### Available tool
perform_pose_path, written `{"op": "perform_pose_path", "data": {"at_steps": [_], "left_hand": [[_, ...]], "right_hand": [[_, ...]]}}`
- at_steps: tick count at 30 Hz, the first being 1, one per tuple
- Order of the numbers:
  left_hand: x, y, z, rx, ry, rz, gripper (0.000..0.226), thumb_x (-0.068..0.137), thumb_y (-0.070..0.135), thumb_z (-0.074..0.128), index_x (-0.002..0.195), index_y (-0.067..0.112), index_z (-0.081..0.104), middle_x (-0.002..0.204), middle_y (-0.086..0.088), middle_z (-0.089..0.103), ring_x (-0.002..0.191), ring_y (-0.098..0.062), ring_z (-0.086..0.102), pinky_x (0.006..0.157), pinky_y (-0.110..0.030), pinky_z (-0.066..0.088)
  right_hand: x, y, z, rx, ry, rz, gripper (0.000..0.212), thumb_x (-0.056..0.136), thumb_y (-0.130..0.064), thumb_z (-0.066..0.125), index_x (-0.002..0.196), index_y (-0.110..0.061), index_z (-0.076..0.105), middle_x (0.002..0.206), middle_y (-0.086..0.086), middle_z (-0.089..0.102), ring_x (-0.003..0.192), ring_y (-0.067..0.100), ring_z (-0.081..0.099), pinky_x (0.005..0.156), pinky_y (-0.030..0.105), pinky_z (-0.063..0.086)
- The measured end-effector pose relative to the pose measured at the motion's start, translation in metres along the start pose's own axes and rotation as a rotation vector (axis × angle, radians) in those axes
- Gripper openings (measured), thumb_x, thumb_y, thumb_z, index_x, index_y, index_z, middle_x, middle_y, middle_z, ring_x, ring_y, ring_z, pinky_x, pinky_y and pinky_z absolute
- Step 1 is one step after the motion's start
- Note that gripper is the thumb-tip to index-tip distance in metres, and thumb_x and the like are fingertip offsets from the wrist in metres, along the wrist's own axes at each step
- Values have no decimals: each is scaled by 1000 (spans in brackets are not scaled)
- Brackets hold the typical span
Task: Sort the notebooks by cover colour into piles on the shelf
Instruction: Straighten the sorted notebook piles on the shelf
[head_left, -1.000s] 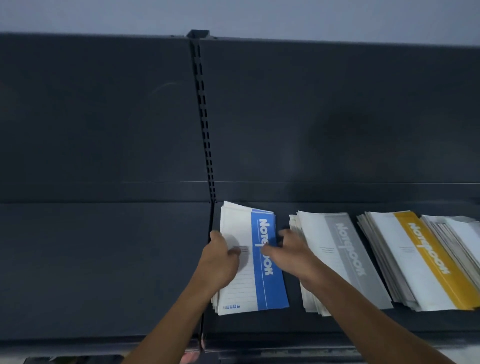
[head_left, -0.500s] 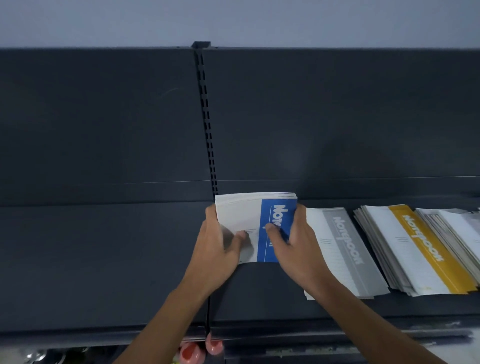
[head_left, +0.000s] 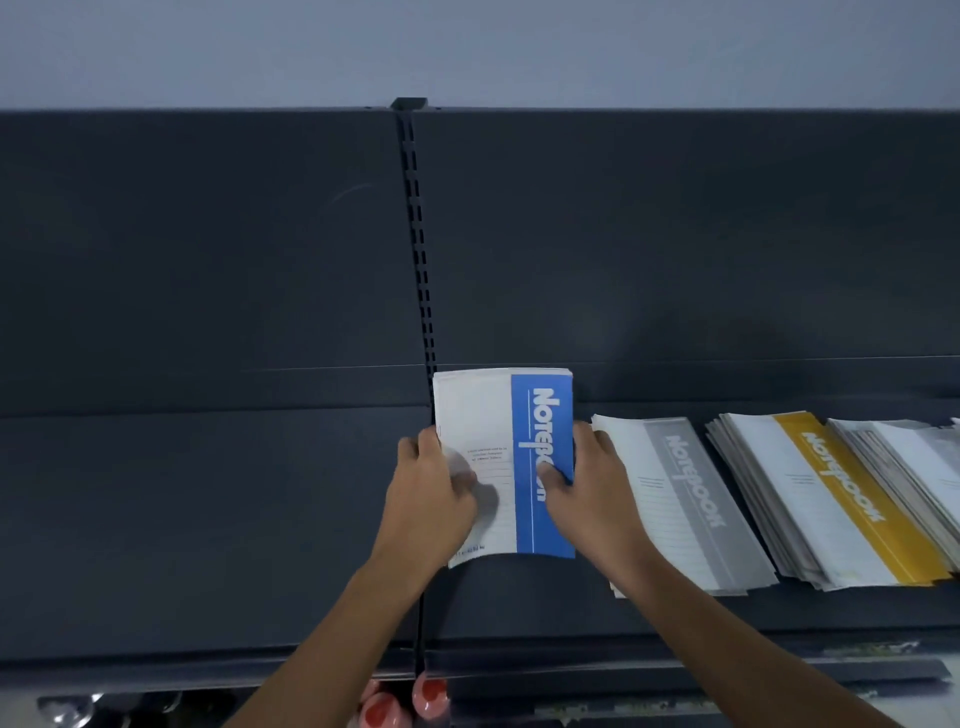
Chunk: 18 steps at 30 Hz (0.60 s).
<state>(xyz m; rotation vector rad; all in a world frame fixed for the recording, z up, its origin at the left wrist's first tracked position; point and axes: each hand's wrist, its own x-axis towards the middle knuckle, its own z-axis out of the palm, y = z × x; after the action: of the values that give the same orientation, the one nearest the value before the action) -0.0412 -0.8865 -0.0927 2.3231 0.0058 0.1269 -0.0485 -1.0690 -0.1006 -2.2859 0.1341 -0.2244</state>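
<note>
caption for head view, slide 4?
Both hands, left hand and right hand, grip blue notebooks beside grey and yellow piles.

Shop, likely stationery aisle. Dark metal gondola shelf (head_left: 208, 519) with tall back panel (head_left: 675, 234); slotted upright (head_left: 418, 234) at 12 o'clock for adjustable brackets. Front lip (head_left: 675, 670) at 6 o'clock looks like price-strip rail. Identical notebooks in retail-style stock piles: blue pile (head_left: 540, 467) at centre, grey pile (head_left: 685, 499) and yellow pile (head_left: 831, 493) toward 3 o'clock. Red-capped goods (head_left: 400, 701) on lower tier at 6 o'clock. Plain pale wall (head_left: 467, 47) above.
</note>
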Motion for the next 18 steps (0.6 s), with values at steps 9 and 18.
{"op": "perform_pose_path", "data": {"at_steps": [9, 18], "left_hand": [[17, -12, 10, 171, -177, -294, 32, 80, 29, 72, 98, 12, 51, 91, -1, 59, 80, -20, 60, 49, -24, 37], [14, -13, 19, 340, -197, -210, 32, 83, 35, 71, 99, 12, 55, 98, -2, 49, 82, -21, 52, 64, -28, 42]], "right_hand": [[24, 7, 18, -197, -222, 254, 21, 79, -18, 69, 69, -13, 52, 65, -6, 66, 57, 8, 65, 42, 19, 41], [28, 11, 22, -254, -296, 295, 27, 85, -32, 75, 74, -24, 52, 69, -18, 58, 57, 0, 58, 38, 10, 35]]}}
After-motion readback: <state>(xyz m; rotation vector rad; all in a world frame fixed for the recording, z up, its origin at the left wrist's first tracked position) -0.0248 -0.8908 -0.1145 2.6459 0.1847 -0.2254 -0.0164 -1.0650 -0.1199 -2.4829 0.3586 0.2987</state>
